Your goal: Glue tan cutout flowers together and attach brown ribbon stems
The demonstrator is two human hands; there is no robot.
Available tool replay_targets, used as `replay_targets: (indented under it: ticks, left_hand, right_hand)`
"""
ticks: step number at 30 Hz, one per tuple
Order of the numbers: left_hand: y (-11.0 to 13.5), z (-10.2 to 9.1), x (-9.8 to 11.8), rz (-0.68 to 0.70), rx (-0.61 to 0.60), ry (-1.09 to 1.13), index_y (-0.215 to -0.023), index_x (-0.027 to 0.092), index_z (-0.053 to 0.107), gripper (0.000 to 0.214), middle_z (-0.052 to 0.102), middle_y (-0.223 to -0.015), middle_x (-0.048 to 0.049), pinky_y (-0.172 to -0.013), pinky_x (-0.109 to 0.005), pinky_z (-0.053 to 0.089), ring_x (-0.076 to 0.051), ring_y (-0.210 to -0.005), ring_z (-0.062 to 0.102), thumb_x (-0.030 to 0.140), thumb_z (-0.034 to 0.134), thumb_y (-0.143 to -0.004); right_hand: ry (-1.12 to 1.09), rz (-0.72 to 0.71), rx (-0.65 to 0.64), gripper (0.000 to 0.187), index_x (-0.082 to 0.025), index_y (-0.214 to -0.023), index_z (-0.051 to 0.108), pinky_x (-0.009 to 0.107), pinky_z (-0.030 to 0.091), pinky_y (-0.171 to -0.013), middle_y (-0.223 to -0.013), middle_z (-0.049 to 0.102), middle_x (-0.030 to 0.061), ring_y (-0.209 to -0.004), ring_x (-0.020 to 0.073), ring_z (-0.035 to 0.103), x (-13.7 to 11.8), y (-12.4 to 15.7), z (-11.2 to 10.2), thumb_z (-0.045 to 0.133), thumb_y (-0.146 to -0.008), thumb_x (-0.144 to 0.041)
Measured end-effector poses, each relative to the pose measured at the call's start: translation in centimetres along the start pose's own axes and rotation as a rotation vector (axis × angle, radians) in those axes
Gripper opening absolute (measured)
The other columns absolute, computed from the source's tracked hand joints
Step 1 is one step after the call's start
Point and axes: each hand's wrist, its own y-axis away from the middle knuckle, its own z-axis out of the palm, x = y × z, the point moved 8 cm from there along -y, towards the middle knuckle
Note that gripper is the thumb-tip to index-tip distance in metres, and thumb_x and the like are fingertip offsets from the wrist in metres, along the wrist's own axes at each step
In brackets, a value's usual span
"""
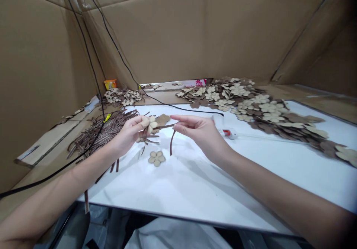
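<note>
My left hand (130, 130) is closed on a beige flower-shaped cutout (152, 124) with a brown flower piece (163, 119) behind it. My right hand (198, 130) pinches a thin brown strip (171, 140) that runs from the flower and bends down toward the white tabletop (195, 182). The two hands are close together above the table. A loose beige flower (156, 158) lies on the table just below them.
A bundle of brown strips (103, 130) lies at the left. Heaps of beige and brown flowers (262, 109) spread along the back and right, a smaller heap (121, 96) at back left. A white glue gun (229, 133) and black cable (178, 108) lie behind my right hand. Cardboard walls (195, 29) surround the table.
</note>
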Motion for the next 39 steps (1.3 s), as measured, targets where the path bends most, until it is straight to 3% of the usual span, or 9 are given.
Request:
replay_targets:
  ticks: [3,6,10,13,17,21,30,36,39]
  left_hand:
    - [-0.4,-0.9,0.0,0.009,0.038,-0.128,-0.068,0.014,0.054,0.026,0.055,-0.068,0.0004,-0.056,-0.019,0.038,-0.009,-0.06,0.05,0.036,0.068,-0.074]
    - [-0.4,-1.1,0.1,0.023,0.059,-0.179,-0.063,0.013,0.053,0.029,0.054,-0.07,0.0001,-0.055,-0.019,0.036,-0.009,-0.06,0.048,0.036,0.07,-0.07]
    - [-0.2,-0.9,0.3,0.026,0.084,-0.255,-0.061,0.013,0.056,0.031,0.057,-0.08,-0.0019,-0.059,-0.02,0.037,-0.01,-0.067,0.05,0.038,0.073,-0.066]
    - [-0.1,-0.9,-0.4,-0.045,0.079,-0.306,-0.065,0.012,0.06,0.03,0.059,-0.073,-0.0025,-0.056,-0.021,0.037,-0.011,-0.063,0.05,0.04,0.072,-0.067]
    - [-0.4,-2.3,-1.6,-0.138,0.117,-0.361,-0.071,0.011,0.065,0.032,0.058,-0.061,-0.0014,-0.047,-0.02,0.031,-0.01,-0.052,0.046,0.043,0.066,-0.071]
    - [-0.8,-3.7,-1.6,-0.137,0.178,-0.399,-0.074,0.012,0.066,0.029,0.055,-0.058,0.0006,-0.045,-0.019,0.029,-0.009,-0.05,0.042,0.041,0.063,-0.073]
    - [-0.8,-3.7,-2.3,-0.203,0.154,-0.397,-0.06,0.015,0.053,0.028,0.049,-0.049,0.0019,-0.04,-0.02,0.024,-0.008,-0.042,0.04,0.038,0.054,-0.077]
    - [-0.4,-2.9,-2.3,-0.259,0.11,-0.426,-0.065,0.014,0.058,0.024,0.044,-0.049,0.005,-0.039,-0.018,0.018,-0.006,-0.04,0.033,0.037,0.059,-0.072]
    - [-0.4,-2.9,-2.5,-0.313,0.077,-0.461,-0.059,0.013,0.058,0.022,0.045,-0.048,0.0045,-0.038,-0.018,0.019,-0.005,-0.039,0.034,0.032,0.066,-0.068]
  right_hand:
    - [-0.02,0.06,-0.029,0.026,-0.021,-0.086,0.074,0.034,0.047,-0.079,-0.085,0.073,0.0039,-0.083,0.0197,0.064,0.7,-0.1,0.1,0.075,-0.064,-0.036]
    - [-0.01,0.095,-0.058,0.024,-0.019,-0.078,0.073,0.034,0.046,-0.078,-0.084,0.072,0.0046,-0.082,0.0197,0.063,1.3,-0.1,0.2,0.075,-0.063,-0.039]
    - [-0.006,0.114,-0.106,0.026,-0.019,-0.079,0.072,0.033,0.044,-0.078,-0.083,0.071,0.0042,-0.081,0.0187,0.061,1.9,-0.1,0.8,0.075,-0.064,-0.039]
    - [-0.022,0.132,-0.144,0.026,-0.019,-0.083,0.071,0.031,0.043,-0.078,-0.084,0.07,0.003,-0.081,0.0167,0.061,2.3,0.0,1.2,0.074,-0.066,-0.039]
    - [-0.029,0.145,-0.126,0.03,-0.02,-0.092,0.067,0.03,0.043,-0.074,-0.078,0.069,0.001,-0.076,0.0156,0.061,2.0,0.2,1.0,0.073,-0.067,-0.038]
    - [-0.038,0.147,-0.129,0.026,-0.019,-0.081,0.065,0.028,0.042,-0.071,-0.072,0.067,-0.0005,-0.071,0.0143,0.06,1.6,0.3,1.1,0.075,-0.065,-0.037]
    - [-0.084,0.152,-0.164,0.025,-0.017,-0.075,0.065,0.028,0.043,-0.072,-0.075,0.064,0.0002,-0.072,0.0133,0.057,2.5,0.0,1.5,0.074,-0.064,-0.037]
    - [-0.138,0.147,-0.194,0.025,-0.018,-0.078,0.065,0.029,0.044,-0.075,-0.077,0.064,0.0001,-0.074,0.0129,0.058,2.8,-0.2,1.7,0.074,-0.064,-0.037]
    - [-0.144,0.143,-0.222,0.027,-0.017,-0.078,0.065,0.029,0.044,-0.075,-0.077,0.064,0.0003,-0.074,0.0129,0.058,2.7,-0.1,2.1,0.075,-0.063,-0.037]
